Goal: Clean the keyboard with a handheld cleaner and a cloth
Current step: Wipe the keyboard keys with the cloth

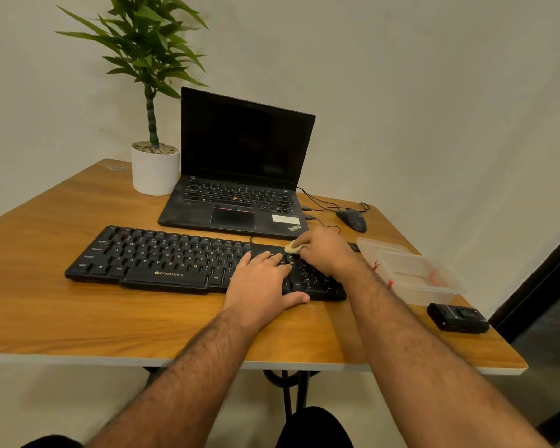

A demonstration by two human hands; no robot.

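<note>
At the centre right of the frame, the right hand is closed around a small beige cloth wad, pressing it on the upper right keys of the black Zebronics keyboard. The left hand lies flat, fingers spread, on the keys just beside it. The keyboard rests on the wooden surface. Behind it stands an open black laptop; to the right sit a clear plastic container and a small black device.
</note>
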